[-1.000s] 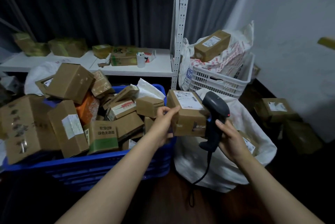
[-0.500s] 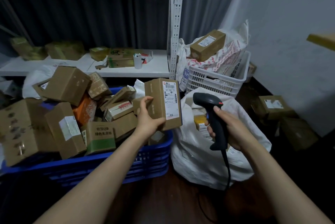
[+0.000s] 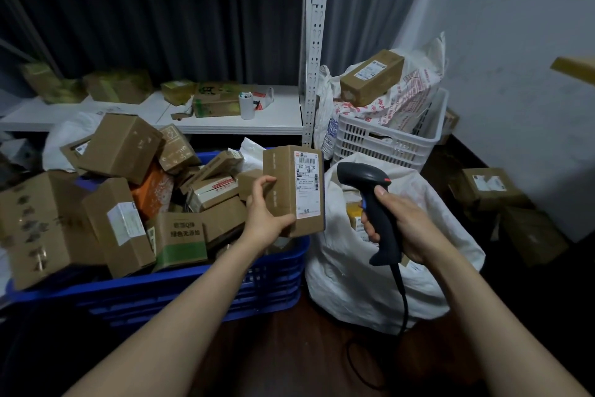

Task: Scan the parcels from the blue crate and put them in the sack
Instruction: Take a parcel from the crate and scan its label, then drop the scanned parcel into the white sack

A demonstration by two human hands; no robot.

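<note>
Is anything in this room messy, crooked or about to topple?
Yes. The parcels in the blue crate are heaped above its rim, many of them tilted. A long box lies askew on the bags in the white basket. The parcel in the left hand looks undamaged.

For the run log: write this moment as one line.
left hand holds parcel upright | right hand grips scanner aimed at parcel | sack open
</note>
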